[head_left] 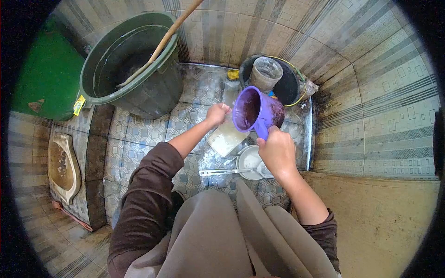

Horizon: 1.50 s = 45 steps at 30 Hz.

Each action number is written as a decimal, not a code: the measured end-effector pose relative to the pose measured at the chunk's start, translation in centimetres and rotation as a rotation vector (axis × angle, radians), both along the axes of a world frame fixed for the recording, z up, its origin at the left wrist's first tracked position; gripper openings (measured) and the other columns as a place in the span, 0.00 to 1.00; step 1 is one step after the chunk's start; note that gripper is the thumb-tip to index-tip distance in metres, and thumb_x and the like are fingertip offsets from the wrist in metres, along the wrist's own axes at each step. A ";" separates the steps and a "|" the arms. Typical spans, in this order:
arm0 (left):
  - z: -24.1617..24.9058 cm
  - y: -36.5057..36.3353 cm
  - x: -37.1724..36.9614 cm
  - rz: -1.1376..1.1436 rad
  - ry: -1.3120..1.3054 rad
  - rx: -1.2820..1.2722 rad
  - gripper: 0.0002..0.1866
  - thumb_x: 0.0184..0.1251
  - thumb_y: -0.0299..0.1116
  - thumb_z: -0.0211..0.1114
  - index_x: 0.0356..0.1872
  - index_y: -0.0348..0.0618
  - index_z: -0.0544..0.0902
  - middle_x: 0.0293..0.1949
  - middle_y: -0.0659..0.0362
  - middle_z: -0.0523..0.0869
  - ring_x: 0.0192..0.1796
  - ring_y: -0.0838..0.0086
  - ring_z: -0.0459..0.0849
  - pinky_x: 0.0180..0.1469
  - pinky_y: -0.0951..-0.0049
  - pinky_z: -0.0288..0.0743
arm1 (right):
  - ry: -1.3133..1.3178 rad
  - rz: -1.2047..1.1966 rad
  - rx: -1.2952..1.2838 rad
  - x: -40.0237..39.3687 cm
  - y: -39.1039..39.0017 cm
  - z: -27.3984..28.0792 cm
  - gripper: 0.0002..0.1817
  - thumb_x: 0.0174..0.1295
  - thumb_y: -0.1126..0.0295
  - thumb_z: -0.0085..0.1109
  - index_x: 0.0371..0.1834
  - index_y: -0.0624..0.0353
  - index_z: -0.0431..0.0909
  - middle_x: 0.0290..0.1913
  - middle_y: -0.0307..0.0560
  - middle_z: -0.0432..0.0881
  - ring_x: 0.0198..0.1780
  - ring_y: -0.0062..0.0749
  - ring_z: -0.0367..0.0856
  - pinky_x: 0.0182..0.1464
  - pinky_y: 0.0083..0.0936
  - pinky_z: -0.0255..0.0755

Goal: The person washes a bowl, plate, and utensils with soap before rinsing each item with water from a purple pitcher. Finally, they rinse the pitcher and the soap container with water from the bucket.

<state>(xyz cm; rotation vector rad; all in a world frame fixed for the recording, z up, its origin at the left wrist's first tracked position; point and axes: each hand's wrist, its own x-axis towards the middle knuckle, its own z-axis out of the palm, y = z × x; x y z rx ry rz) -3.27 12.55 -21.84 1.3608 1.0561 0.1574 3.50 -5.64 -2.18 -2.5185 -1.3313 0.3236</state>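
Observation:
My right hand (279, 150) is wrapped around the handle of a purple water dipper (264, 111), which is tilted with its mouth toward the left. My left hand (218, 114) is closed just left of the dipper's rim; what its fingers hold, if anything, I cannot make out. Below it a pale rectangular container (225, 140) rests on the wet floor. Nearer to me lie white dishes (250, 158) and a long-handled ladle (218, 172), partly covered by my right hand and forearm.
A large green tub (157, 92) with water and a wooden stick (169, 34) stands at the back left. At the back right a black bucket (292, 85) holds a grey stained pot (266, 74). A wooden bowl (72, 173) sits on the left ledge. Tiled walls enclose the floor.

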 end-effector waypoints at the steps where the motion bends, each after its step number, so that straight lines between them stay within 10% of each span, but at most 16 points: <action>1: -0.1 0.2 0.1 0.000 -0.002 0.002 0.11 0.60 0.41 0.48 0.32 0.48 0.75 0.30 0.64 0.78 0.29 0.76 0.78 0.27 0.72 0.71 | -0.002 0.000 0.002 0.1 0.1 0.0 0.12 0.41 0.70 0.58 0.25 0.70 0.71 0.21 0.63 0.74 0.28 0.54 0.75 0.33 0.41 0.68; 6: -1.1 1.2 -1.0 0.153 -0.166 -0.390 0.11 0.61 0.40 0.47 0.31 0.47 0.74 0.26 0.65 0.75 0.21 0.77 0.74 0.20 0.75 0.70 | -0.003 -0.066 0.023 1.0 -0.4 0.5 0.12 0.42 0.69 0.59 0.23 0.68 0.71 0.22 0.63 0.74 0.29 0.54 0.75 0.33 0.40 0.68; 12: -0.1 -0.6 -2.7 -0.226 -0.238 0.241 0.08 0.59 0.35 0.50 0.28 0.46 0.76 0.24 0.65 0.76 0.23 0.77 0.71 0.26 0.76 0.70 | -0.097 -0.039 -0.047 0.5 -1.1 2.4 0.11 0.41 0.70 0.58 0.23 0.67 0.71 0.21 0.61 0.75 0.27 0.53 0.76 0.32 0.40 0.69; 14: 1.8 -2.3 -3.2 -0.463 0.019 1.329 0.05 0.52 0.34 0.54 0.27 0.47 0.76 0.25 0.63 0.76 0.28 0.70 0.73 0.30 0.72 0.71 | -0.106 -0.037 -0.044 0.1 -1.2 2.2 0.11 0.41 0.71 0.58 0.23 0.68 0.71 0.21 0.60 0.75 0.27 0.52 0.76 0.32 0.40 0.69; 25: 1.9 -2.3 -3.6 -0.773 0.052 1.631 0.08 0.47 0.33 0.51 0.30 0.51 0.75 0.29 0.64 0.74 0.35 0.66 0.72 0.40 0.69 0.69 | -0.084 -0.116 0.039 1.8 -1.4 2.1 0.13 0.43 0.68 0.59 0.24 0.68 0.72 0.23 0.63 0.75 0.30 0.53 0.75 0.34 0.39 0.68; 28: 0.4 -1.5 -3.3 -0.473 0.070 1.153 0.08 0.54 0.36 0.52 0.34 0.51 0.75 0.34 0.66 0.76 0.36 0.69 0.72 0.40 0.70 0.70 | -0.063 -0.144 0.057 2.0 -1.6 3.2 0.12 0.43 0.68 0.58 0.24 0.68 0.72 0.24 0.62 0.75 0.30 0.53 0.75 0.35 0.39 0.68; 30: -0.3 -0.4 -3.5 0.035 -0.214 -0.277 0.11 0.60 0.41 0.49 0.39 0.50 0.74 0.37 0.68 0.76 0.35 0.73 0.73 0.40 0.70 0.71 | -0.050 -0.136 0.076 2.4 -1.9 3.1 0.13 0.42 0.68 0.58 0.26 0.68 0.73 0.25 0.62 0.75 0.31 0.52 0.75 0.35 0.38 0.68; 32: 0.7 -0.1 -4.7 0.142 -0.252 -0.460 0.13 0.62 0.42 0.46 0.41 0.49 0.74 0.35 0.68 0.75 0.34 0.78 0.72 0.40 0.72 0.71 | 0.052 -0.141 0.128 2.7 -2.0 2.9 0.14 0.43 0.67 0.58 0.27 0.68 0.73 0.25 0.62 0.75 0.31 0.52 0.74 0.36 0.38 0.67; 36: 3.6 1.0 -10.9 0.051 -0.209 -0.241 0.14 0.62 0.41 0.46 0.40 0.47 0.75 0.34 0.68 0.76 0.34 0.77 0.73 0.40 0.74 0.71 | 0.484 -0.144 0.139 2.7 -1.7 3.5 0.10 0.48 0.68 0.55 0.26 0.65 0.73 0.22 0.47 0.78 0.17 0.24 0.73 0.19 0.21 0.65; 38: 5.1 0.4 -16.0 -0.101 -0.222 0.255 0.12 0.61 0.37 0.48 0.37 0.44 0.77 0.32 0.65 0.77 0.36 0.78 0.74 0.39 0.75 0.70 | 0.675 -0.052 0.166 2.4 -1.5 2.8 0.08 0.51 0.70 0.53 0.30 0.63 0.72 0.21 0.40 0.76 0.13 0.11 0.64 0.13 0.11 0.57; 42: 6.7 -2.4 -27.2 -0.076 0.216 1.036 0.09 0.53 0.35 0.55 0.32 0.47 0.79 0.32 0.59 0.79 0.35 0.66 0.76 0.38 0.71 0.70 | 0.914 0.127 0.122 -0.9 -0.2 1.6 0.08 0.52 0.71 0.53 0.32 0.64 0.68 0.22 0.39 0.74 0.11 0.10 0.60 0.12 0.08 0.53; 45: 3.9 -4.7 -33.8 0.101 0.443 1.105 0.08 0.51 0.35 0.56 0.33 0.51 0.79 0.32 0.62 0.80 0.34 0.66 0.76 0.37 0.70 0.70 | 1.006 0.228 0.104 -4.6 1.6 1.5 0.08 0.51 0.72 0.54 0.32 0.63 0.68 0.21 0.38 0.75 0.11 0.10 0.61 0.12 0.08 0.53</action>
